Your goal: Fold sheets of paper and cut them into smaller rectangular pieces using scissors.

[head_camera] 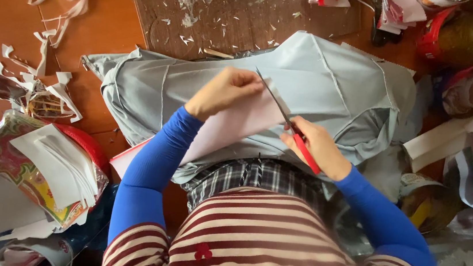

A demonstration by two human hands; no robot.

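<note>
Both hands work at frame centre: left hand pinches the top edge of one pale pink paper sheet, right hand is closed round the red handles of one pair of scissors. Underneath lies one grey cloth. Paper looks light, floppy, easily torn; best gripped near the cut. Three white strips lie upper left

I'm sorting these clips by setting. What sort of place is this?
Probably a home paper-craft workspace on the floor: red-handled scissors cutting a pink sheet, paper offcuts and paper stacks around.
</note>
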